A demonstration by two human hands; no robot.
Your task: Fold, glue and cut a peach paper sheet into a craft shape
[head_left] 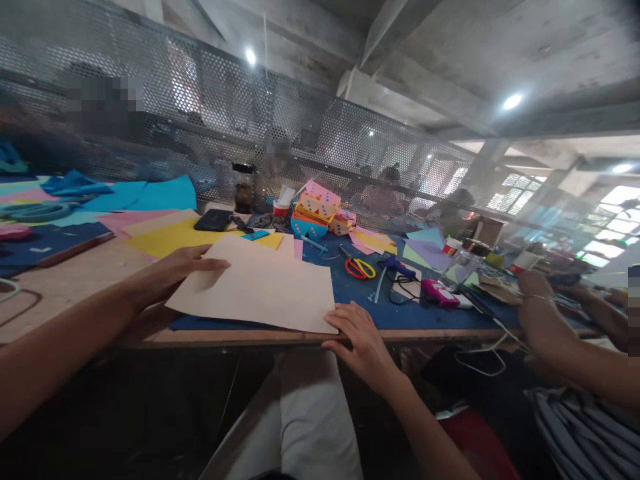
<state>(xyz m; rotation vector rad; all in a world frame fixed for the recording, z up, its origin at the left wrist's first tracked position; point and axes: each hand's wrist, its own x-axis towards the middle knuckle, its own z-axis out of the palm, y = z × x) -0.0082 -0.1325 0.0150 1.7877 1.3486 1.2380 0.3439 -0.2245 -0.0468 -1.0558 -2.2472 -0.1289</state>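
Note:
A large pale peach sheet of paper (260, 283) lies on a blue mat (380, 303) at the table's front edge. My left hand (173, 273) rests on the sheet's left corner, thumb on top and fingers closed around the edge. My right hand (363, 340) lies at the sheet's near right corner, fingers stretched over the table edge and touching the paper.
Red-and-yellow scissors (360, 268), a stack of folded coloured paper pieces (317, 210), a black phone (213, 220), a dark jar (243, 188) and loose coloured sheets (165, 237) cover the table. Another person's arm (555, 340) reaches in at the right. A perforated metal screen stands behind.

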